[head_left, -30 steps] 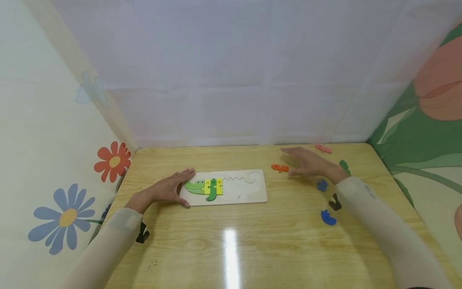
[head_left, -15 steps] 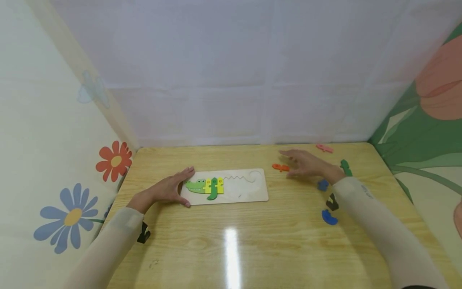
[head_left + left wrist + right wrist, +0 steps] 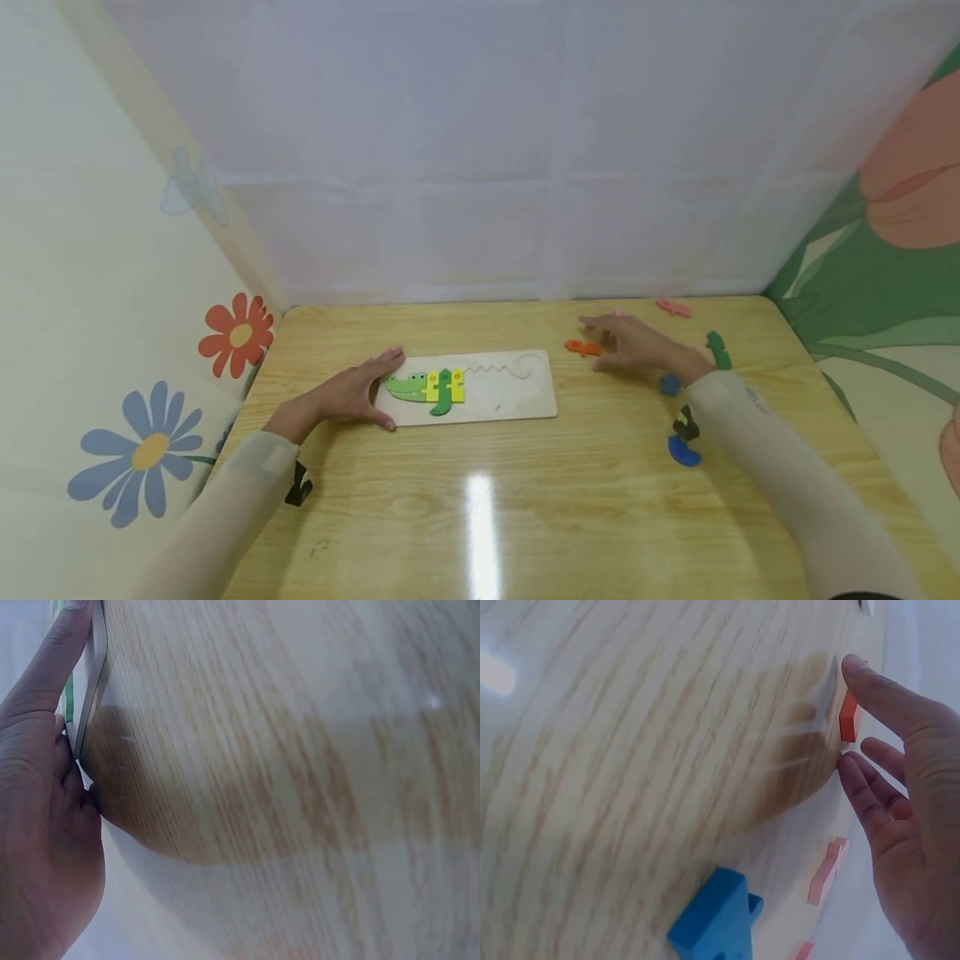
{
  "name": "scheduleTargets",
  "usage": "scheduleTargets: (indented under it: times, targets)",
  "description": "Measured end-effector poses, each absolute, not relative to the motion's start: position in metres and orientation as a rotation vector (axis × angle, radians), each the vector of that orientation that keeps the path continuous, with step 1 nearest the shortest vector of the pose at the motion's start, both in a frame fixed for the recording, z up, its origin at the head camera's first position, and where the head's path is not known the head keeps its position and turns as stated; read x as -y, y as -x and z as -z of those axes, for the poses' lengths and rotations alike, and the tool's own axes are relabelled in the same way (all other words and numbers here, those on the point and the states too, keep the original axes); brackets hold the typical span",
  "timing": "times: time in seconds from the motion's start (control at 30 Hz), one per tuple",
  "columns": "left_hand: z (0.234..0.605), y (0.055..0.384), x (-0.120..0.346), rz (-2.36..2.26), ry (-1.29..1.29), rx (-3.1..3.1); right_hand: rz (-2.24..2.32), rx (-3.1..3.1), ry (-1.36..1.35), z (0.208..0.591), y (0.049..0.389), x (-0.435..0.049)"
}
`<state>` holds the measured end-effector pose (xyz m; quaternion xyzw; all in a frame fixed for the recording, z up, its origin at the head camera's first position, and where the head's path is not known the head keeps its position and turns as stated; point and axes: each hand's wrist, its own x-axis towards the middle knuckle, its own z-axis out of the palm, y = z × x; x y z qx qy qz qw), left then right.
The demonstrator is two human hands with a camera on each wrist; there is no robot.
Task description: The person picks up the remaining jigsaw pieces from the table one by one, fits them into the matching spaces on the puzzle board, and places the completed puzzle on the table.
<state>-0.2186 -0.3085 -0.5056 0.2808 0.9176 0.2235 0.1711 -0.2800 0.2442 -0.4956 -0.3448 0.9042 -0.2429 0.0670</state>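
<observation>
A pale wooden puzzle board [image 3: 517,400] lies on the table, with a green crocodile head piece [image 3: 407,387] and yellow and green body pieces [image 3: 445,387] at its left part. My left hand [image 3: 352,392] holds the board's left end, thumb at the near edge and fingers at the far edge. In the left wrist view the thumb [image 3: 49,664] lies along the board's side. My right hand [image 3: 637,343] is over the table beside a small orange puzzle piece [image 3: 582,347], thumb and fingers apart on either side of its right end. Nothing is held in it.
Right of the board lie a pink piece [image 3: 673,308], a green piece [image 3: 717,350], a blue piece [image 3: 670,384] and a curved blue piece [image 3: 684,451]. Another bit of pink [image 3: 619,312] peeks out behind the right hand. Cloth-covered walls stand behind the table and at both sides.
The right hand has shifted slightly left and lower about the orange piece, uncovering a bit of pink behind it. The left hand and the board stay in place.
</observation>
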Motion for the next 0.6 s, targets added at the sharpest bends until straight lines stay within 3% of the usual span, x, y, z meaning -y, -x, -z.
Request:
scheduleTargets:
  times: [0.6]
  targets:
    - [0.5067, 0.2191, 0.3082, -0.668, -0.788, -2.584, 0.819, -2.705, 0.962, 0.5012, 0.2778, -0.2399]
